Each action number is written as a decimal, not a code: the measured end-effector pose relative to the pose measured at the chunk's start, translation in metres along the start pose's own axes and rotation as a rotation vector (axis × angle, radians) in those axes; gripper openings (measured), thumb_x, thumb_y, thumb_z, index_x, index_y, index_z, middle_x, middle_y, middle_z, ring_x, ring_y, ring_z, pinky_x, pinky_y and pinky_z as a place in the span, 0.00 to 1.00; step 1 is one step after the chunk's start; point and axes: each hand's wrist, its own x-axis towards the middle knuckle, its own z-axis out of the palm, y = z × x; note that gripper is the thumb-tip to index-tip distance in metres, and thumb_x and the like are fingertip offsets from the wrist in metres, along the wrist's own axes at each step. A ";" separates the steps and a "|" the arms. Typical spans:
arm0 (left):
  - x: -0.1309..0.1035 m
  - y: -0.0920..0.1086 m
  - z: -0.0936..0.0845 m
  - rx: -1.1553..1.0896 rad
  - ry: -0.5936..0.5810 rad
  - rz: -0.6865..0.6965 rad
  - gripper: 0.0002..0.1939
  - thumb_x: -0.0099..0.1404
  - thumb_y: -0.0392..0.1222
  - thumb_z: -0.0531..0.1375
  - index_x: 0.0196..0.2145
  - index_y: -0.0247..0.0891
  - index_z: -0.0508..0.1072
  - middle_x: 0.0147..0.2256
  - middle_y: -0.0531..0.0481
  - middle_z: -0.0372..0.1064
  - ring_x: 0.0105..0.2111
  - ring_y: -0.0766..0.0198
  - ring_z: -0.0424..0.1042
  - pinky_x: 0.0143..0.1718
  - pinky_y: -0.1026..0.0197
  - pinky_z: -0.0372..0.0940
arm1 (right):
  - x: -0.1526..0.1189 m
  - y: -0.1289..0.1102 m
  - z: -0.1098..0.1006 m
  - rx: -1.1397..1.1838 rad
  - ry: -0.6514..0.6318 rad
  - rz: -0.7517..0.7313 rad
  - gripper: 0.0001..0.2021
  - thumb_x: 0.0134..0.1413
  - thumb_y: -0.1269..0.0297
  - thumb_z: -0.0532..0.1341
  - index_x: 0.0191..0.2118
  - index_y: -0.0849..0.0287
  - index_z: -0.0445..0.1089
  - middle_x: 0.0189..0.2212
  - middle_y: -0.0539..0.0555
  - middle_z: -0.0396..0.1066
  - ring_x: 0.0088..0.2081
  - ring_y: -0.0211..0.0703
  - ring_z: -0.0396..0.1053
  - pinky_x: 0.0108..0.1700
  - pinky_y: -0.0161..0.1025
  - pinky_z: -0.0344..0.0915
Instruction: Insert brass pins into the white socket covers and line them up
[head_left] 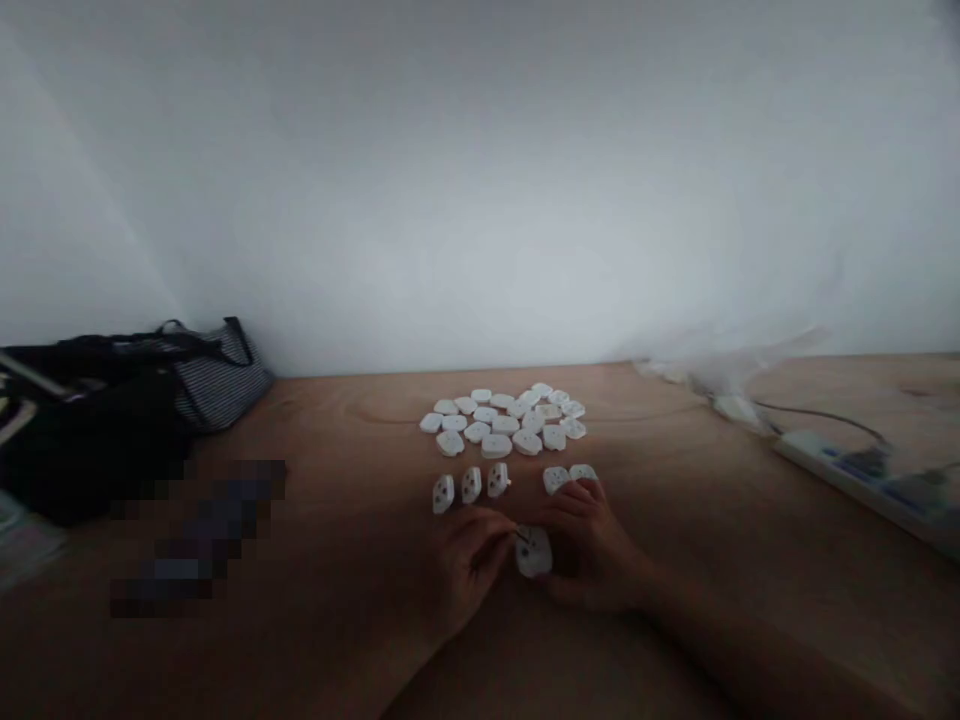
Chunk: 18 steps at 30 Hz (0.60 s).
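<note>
A white rounded-square piece with holes in its face, like a plug adapter housing, is between my hands just above or on the table. My right hand grips it from the right, fingers over its far side and thumb near its lower edge. My left hand is closed in a pinch at its left edge, on a small thin dark piece too small to name. Three similar housings stand in a row beyond my left hand. Two more housings lie just past my right fingers, partly covered by them.
Several white housings lie grouped farther back on the wooden table. At left are a black bag, a striped bag and a pixelated dark object. A power strip with a cord and clear plastic lie right.
</note>
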 end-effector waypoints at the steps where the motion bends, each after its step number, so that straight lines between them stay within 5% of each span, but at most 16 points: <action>1: 0.000 0.000 0.000 -0.001 0.011 0.022 0.04 0.63 0.34 0.58 0.36 0.37 0.72 0.31 0.48 0.72 0.33 0.64 0.72 0.37 0.64 0.68 | 0.000 -0.001 0.000 0.006 -0.002 -0.002 0.23 0.35 0.59 0.65 0.43 0.55 0.69 0.36 0.53 0.71 0.39 0.50 0.63 0.45 0.48 0.49; 18: 0.003 -0.005 -0.002 -0.042 -0.038 0.194 0.07 0.63 0.31 0.58 0.36 0.37 0.75 0.33 0.46 0.74 0.32 0.63 0.72 0.34 0.62 0.69 | 0.001 -0.003 0.001 0.023 -0.030 0.013 0.24 0.34 0.57 0.64 0.44 0.55 0.69 0.36 0.53 0.71 0.38 0.50 0.63 0.45 0.49 0.50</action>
